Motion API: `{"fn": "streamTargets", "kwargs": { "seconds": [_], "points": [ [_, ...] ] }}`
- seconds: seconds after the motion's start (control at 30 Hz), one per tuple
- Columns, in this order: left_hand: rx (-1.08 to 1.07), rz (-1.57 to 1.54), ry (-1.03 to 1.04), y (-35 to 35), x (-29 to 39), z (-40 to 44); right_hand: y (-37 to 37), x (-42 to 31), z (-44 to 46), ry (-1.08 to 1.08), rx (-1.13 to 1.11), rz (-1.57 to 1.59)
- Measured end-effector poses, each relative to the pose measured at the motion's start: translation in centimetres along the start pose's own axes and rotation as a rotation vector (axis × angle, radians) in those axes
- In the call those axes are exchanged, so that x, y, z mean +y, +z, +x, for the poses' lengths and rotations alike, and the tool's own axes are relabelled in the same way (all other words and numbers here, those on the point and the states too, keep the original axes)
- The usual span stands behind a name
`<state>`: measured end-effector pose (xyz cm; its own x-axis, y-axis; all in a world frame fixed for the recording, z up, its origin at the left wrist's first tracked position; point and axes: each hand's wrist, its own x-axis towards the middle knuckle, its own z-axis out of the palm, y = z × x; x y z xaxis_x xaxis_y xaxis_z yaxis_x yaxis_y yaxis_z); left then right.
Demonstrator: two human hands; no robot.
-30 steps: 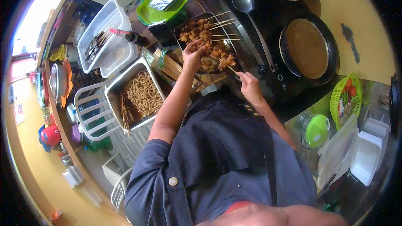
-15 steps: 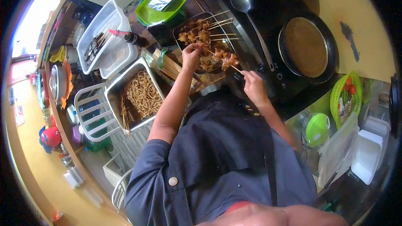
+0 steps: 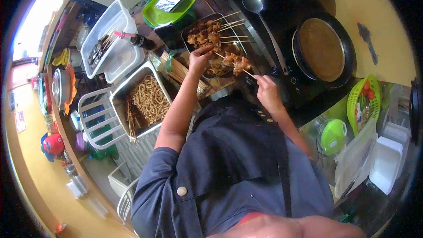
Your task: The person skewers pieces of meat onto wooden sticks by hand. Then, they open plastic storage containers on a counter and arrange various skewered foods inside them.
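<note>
A cook in a dark apron works a skewer (image 3: 249, 74) of browned meat (image 3: 240, 65) over the four-o'clock edge of a tray (image 3: 241, 46). A second ago the left hand's fingers crowded the meat; now a bare stretch of stick shows between them, which suggests that the pieces sit partway down with room left toward the tip. Since then the skewer and right hand (image 3: 266, 90) have shifted slightly toward three o'clock. The skewer's long axis runs from four o'clock, at the right fingers, to ten o'clock, where its tip points at the left hand (image 3: 201, 58). The right fingers are closed around the stick's lower end; the left fingers are bent together beside the tip, though whether they pinch the stick or a piece of meat cannot be told. Toward twelve o'clock in the tray lie loaded skewers (image 3: 207, 28), their sticks jutting toward two and three o'clock.
</note>
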<state>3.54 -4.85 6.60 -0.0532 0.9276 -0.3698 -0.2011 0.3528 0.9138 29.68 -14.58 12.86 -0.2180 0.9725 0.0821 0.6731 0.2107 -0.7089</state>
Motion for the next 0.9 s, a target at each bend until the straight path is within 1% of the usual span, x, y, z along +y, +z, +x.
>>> {"fn": "streamTargets", "kwargs": {
  "seconds": [0.03, 0.13, 0.23, 0.33, 0.43, 0.53, 0.57, 0.63, 0.73, 0.83, 0.9],
  "points": [
    [-0.017, -0.043, 0.022, 0.0, 0.0, 0.0, 0.2, 0.0, 0.0, 0.001, 0.002, -0.003],
    [0.019, 0.120, 0.150, 0.3, -0.4, 0.1, 0.7, 0.1, 0.2, 0.005, 0.006, -0.004],
    [0.104, 0.456, 0.290, 0.8, -0.6, 0.1, 0.8, 0.0, 0.2, 0.013, 0.009, 0.011],
    [0.210, 0.659, 0.436, 2.1, 0.9, -1.6, 1.0, -0.4, 0.2, 0.023, 0.017, 0.039],
    [0.229, 0.765, 0.571, 2.9, 1.6, -2.2, 1.7, -0.5, 0.0, 0.022, 0.027, 0.063],
    [0.265, 0.852, 0.696, 2.1, -0.6, -1.0, 2.3, -0.3, 0.0, 0.005, 0.042, 0.064],
    [0.259, 0.868, 0.703, 1.8, -1.3, -0.7, 2.6, -0.1, 0.1, -0.004, 0.051, 0.069],
    [0.247, 0.899, 0.716, 2.3, -0.5, -1.3, 2.7, -0.1, 0.2, -0.012, 0.061, 0.076],
    [0.230, 0.870, 0.668, 3.0, 0.9, -2.0, 2.7, -0.4, 0.4, -0.010, 0.066, 0.082],
    [0.229, 0.874, 0.665, 3.2, 1.1, -2.0, 2.9, -0.6, 0.5, -0.019, 0.077, 0.084],
    [0.260, 0.865, 0.651, 3.7, 1.6, -2.5, 3.0, -0.6, 0.6, -0.029, 0.089, 0.080]
  ]
}}
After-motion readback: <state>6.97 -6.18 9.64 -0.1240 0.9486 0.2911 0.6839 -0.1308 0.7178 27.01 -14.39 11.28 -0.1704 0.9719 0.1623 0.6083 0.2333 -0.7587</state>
